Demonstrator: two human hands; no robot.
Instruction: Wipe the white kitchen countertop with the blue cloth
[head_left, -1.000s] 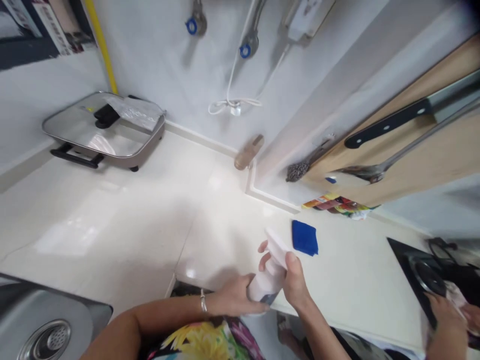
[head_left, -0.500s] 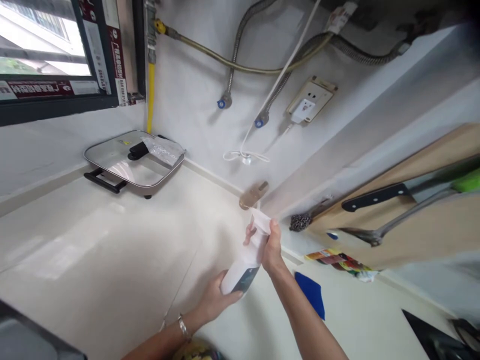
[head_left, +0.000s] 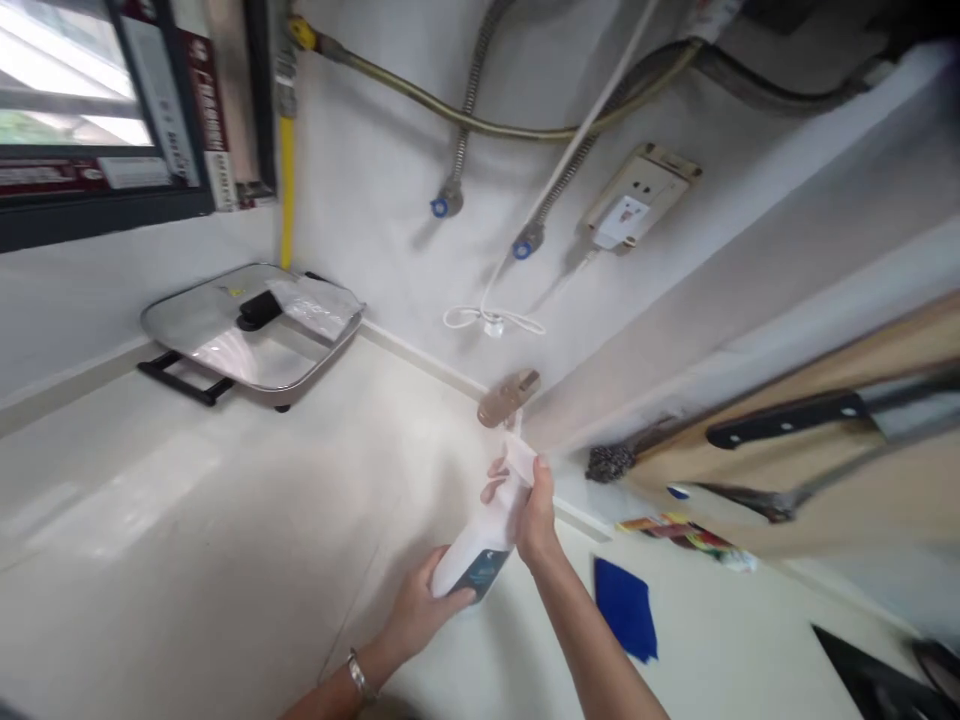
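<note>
A white spray bottle (head_left: 480, 545) with a dark label is held tilted over the pale countertop, its nozzle pointing toward the wall corner. My left hand (head_left: 424, 605) is wrapped round the bottle's base, with a silver bracelet on that wrist. Higher up, my right hand (head_left: 536, 510) grips the neck and spray head, fingers at the trigger side. Just past the nozzle is a brown bottle-like object (head_left: 508, 397) by the wall; the spray head stands close to it in view, and whether they touch I cannot tell.
An electric pan with a glass lid (head_left: 247, 335) stands at the left. A blue cloth (head_left: 625, 607) lies on the right of the countertop (head_left: 247, 520). Knives hang against a wooden board (head_left: 825, 470). Hoses and a power socket (head_left: 637, 200) are on the wall.
The view has shifted and turned slightly. Both hands still hold the spray bottle, which now sits a little lower in the picture, with more of its label facing me.
</note>
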